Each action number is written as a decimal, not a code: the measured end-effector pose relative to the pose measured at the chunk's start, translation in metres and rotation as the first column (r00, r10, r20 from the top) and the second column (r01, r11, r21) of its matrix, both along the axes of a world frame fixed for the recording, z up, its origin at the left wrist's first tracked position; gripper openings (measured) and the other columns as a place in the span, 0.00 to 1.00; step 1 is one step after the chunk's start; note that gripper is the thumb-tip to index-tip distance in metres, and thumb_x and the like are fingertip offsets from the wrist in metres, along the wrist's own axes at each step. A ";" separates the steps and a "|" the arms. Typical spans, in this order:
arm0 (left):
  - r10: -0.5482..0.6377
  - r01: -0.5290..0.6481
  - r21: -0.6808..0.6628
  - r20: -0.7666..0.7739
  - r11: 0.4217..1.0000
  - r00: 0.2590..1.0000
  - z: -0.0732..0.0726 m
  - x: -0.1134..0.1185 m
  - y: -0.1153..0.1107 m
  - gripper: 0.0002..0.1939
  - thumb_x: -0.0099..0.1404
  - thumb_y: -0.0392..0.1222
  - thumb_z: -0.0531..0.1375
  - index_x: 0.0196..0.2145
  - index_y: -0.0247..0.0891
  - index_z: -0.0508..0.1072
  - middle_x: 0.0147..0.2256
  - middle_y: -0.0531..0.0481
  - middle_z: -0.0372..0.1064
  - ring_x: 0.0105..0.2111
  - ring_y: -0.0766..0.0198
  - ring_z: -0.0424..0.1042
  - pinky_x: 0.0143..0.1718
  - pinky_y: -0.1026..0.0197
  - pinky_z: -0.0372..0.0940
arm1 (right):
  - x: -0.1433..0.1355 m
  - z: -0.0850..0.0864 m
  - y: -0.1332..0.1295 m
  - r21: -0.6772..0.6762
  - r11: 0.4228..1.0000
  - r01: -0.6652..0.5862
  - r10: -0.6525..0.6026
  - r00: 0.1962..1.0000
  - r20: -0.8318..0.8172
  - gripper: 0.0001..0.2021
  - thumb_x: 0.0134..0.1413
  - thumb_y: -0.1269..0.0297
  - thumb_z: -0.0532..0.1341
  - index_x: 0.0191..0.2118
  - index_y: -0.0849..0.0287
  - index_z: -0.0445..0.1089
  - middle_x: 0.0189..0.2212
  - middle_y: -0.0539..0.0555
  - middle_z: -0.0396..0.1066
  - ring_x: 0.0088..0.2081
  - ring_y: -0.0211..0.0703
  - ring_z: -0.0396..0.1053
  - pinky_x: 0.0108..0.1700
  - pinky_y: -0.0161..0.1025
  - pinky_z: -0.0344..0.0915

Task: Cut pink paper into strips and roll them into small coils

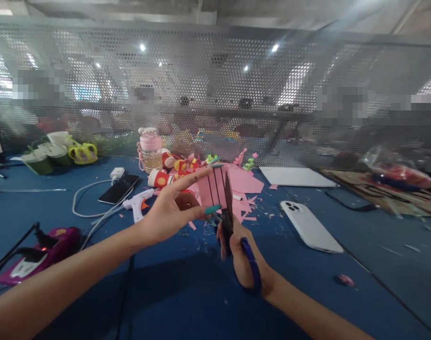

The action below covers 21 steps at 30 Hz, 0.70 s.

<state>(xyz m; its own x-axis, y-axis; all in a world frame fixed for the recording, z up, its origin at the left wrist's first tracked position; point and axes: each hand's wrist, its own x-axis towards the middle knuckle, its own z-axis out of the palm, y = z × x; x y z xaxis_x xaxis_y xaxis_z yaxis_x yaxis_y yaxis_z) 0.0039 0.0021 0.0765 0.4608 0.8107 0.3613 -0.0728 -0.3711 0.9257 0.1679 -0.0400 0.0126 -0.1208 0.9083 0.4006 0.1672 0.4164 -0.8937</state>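
My left hand (173, 205) grips a pink paper piece (208, 189) with dark lines on it, thumb low and forefinger stretched along its top. Blue-handled scissors (250, 264) are in my right hand (245, 245), blades pointing up at the right edge of that piece. The blades look nearly closed. Behind the hands lies a pile of pink paper (245, 179) with scraps around it. Red paper cups (159, 178) stand or lie to the left of the pile.
On the blue table (187, 293) are a white phone (310, 226), a black phone (119, 189), a glue gun (137, 204), a purple power strip (41, 255), a bottle (150, 150) and white sheets (296, 176). A perforated screen (208, 94) stands behind.
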 end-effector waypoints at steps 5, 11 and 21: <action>-0.005 0.005 0.003 0.004 1.000 1.000 0.000 0.000 0.000 0.35 0.53 0.36 0.65 0.57 0.39 0.59 0.22 0.53 0.71 0.23 0.67 0.72 0.22 0.67 0.67 | -0.001 -0.001 0.000 -0.012 1.000 -0.002 0.002 1.000 -0.005 0.27 0.49 0.33 0.44 0.27 0.56 0.54 0.19 0.44 0.55 0.15 0.32 0.53 0.15 0.33 0.56; 0.002 -0.003 0.005 0.004 1.000 1.000 0.001 0.001 -0.001 0.34 0.53 0.36 0.65 0.57 0.39 0.60 0.23 0.53 0.71 0.23 0.67 0.72 0.23 0.67 0.67 | -0.001 0.000 0.000 -0.048 0.999 0.014 -0.015 1.000 -0.006 0.26 0.49 0.34 0.44 0.26 0.55 0.54 0.17 0.44 0.54 0.14 0.32 0.53 0.14 0.33 0.56; 0.011 -0.011 0.011 -0.004 1.000 1.000 0.001 0.000 -0.001 0.34 0.53 0.36 0.65 0.57 0.40 0.60 0.22 0.53 0.70 0.22 0.66 0.72 0.23 0.65 0.68 | 0.001 -0.002 -0.001 -0.014 1.000 0.028 -0.027 0.999 0.037 0.25 0.52 0.36 0.43 0.27 0.55 0.54 0.19 0.46 0.55 0.16 0.33 0.52 0.15 0.34 0.54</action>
